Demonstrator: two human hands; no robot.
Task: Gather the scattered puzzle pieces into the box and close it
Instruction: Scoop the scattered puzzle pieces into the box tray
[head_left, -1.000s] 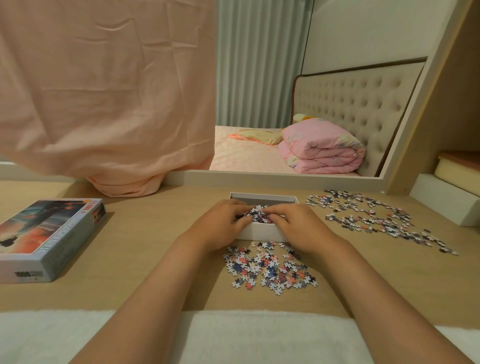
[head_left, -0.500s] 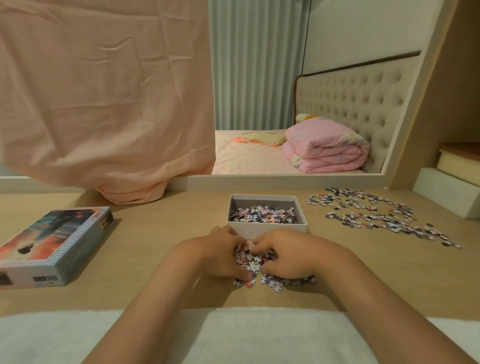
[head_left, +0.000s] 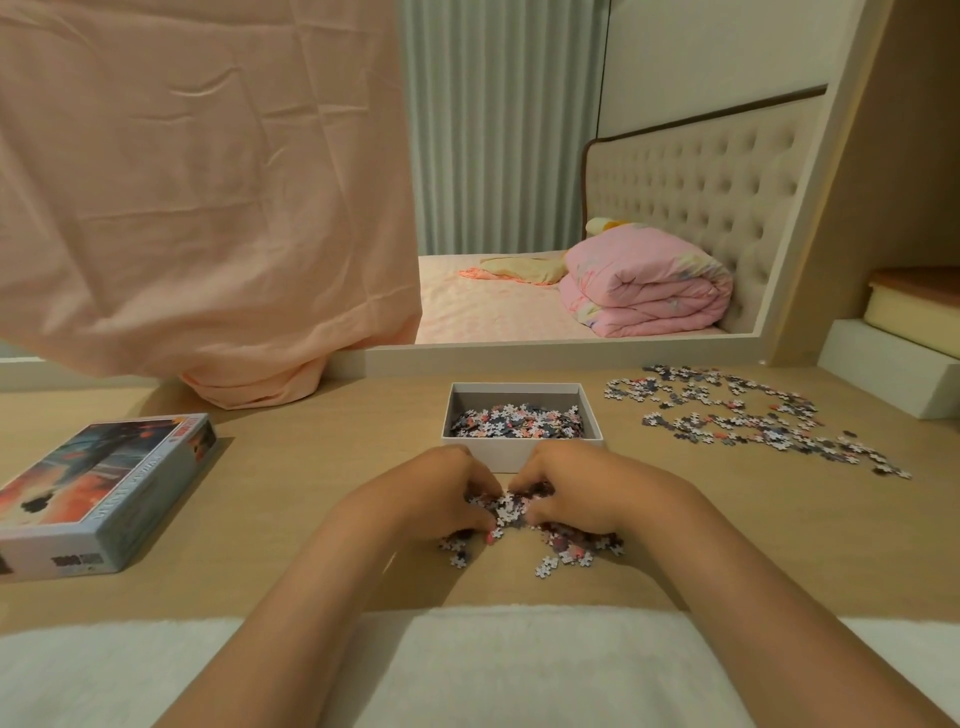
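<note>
An open white box sits mid-table with a layer of puzzle pieces inside. Just in front of it, my left hand and my right hand cup a heap of puzzle pieces between them, fingers curled round the heap from both sides. A few loose pieces lie near my right wrist. A larger scatter of pieces spreads over the table to the right. The box lid, printed with a picture, lies flat at the left.
A peach cloth hangs down onto the table's back left. A white block and stacked items stand at the far right. A white fluffy strip runs along the table's near edge. A bed shows in the mirror behind.
My hands came back from over the box to the pile in front of it and have drawn the pieces tighter together. The box shows more pieces inside.
</note>
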